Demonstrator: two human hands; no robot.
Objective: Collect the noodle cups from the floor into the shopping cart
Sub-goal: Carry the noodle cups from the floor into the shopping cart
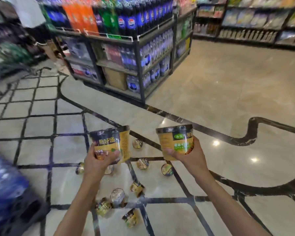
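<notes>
Head view shows the left hand (101, 158) grasping one yellow-black round noodle cup (110, 143), the right hand (186, 153) grasping another such cup (176, 141), above cups scattered on the tiled floor (211, 99).

This is a shop, a supermarket by the look of it. A freestanding metal rack (136, 53) in the middle is stocked with rows of soda bottles (109, 16) on top and shrink-wrapped bottle packs (150, 57) on its lower shelves. Along the far wall, long shelves (255, 21) carry packaged goods in bags. The polished tiled floor (228, 92) has dark inlaid lines.
</notes>
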